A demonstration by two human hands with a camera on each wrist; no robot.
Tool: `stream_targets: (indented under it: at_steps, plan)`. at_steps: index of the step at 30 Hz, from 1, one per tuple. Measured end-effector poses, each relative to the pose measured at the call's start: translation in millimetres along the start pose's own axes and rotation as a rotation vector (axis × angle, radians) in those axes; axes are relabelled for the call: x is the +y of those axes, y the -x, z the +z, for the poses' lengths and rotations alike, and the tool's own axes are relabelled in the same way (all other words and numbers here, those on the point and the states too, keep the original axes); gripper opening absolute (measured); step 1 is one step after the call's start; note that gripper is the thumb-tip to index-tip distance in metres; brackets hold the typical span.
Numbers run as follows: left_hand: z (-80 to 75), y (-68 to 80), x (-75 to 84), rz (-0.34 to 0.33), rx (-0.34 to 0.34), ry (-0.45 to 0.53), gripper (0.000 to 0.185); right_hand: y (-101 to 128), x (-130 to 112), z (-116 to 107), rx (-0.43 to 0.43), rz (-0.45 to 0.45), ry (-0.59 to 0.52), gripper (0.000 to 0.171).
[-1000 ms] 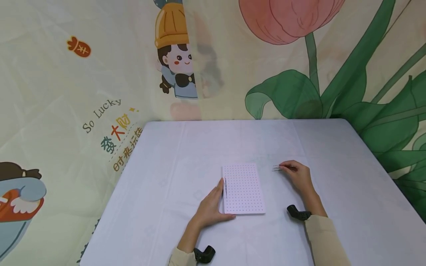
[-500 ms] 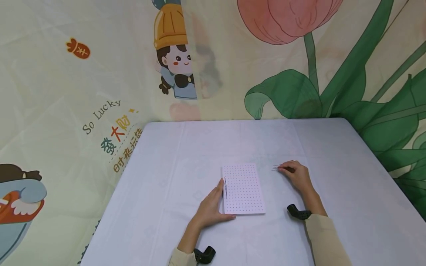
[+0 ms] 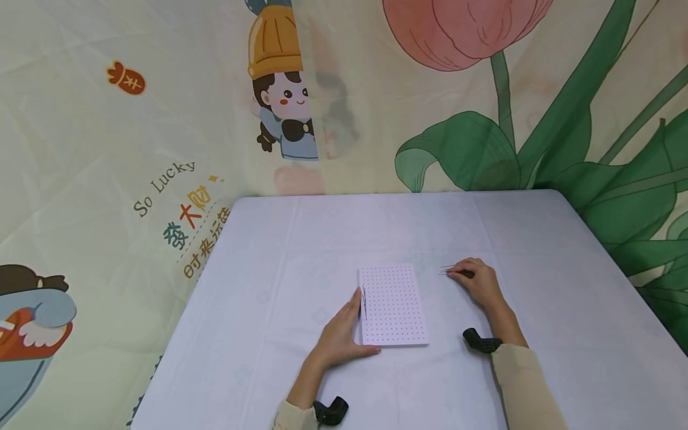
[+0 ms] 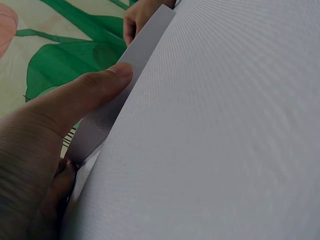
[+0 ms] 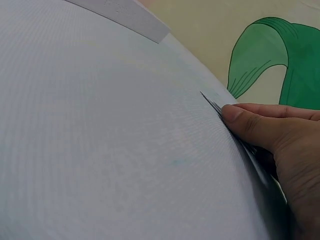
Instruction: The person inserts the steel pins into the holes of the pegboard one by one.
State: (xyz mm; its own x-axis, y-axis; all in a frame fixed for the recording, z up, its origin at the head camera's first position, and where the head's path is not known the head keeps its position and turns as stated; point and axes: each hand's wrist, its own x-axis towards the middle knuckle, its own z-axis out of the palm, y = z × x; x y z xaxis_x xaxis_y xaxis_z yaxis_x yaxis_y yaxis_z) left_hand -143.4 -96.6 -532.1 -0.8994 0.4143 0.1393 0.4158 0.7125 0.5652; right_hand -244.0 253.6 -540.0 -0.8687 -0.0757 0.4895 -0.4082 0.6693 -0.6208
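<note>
A white board with a grid of small dark dots lies on the white table. My left hand rests against its near left corner, fingers straight along the left side and thumb along the near edge. In the left wrist view the thumb lies on the board's side face. A thin dark needle-like piece shows at the board's left side, near the fingertips. To the right of the board, my right hand pinches several thin metal needle-like pins between thumb and fingers, tips pointing left, close over the cloth.
A white cloth covers the table. A printed curtain with flowers and cartoon figures hangs behind the table's far edge. Black devices sit on the left wrist and right wrist.
My right hand has shifted slightly left with the pins, its fingers moving a little on them. The left hand and the board stay in place.
</note>
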Motion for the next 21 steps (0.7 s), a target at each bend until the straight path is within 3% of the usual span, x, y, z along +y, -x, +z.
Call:
stream_targets:
  at_steps: [21]
  plan:
    - [-1.2,0.2,0.0,0.008,0.000,-0.013,0.125,0,-14,3,-0.026,-0.006,0.032,0.005]
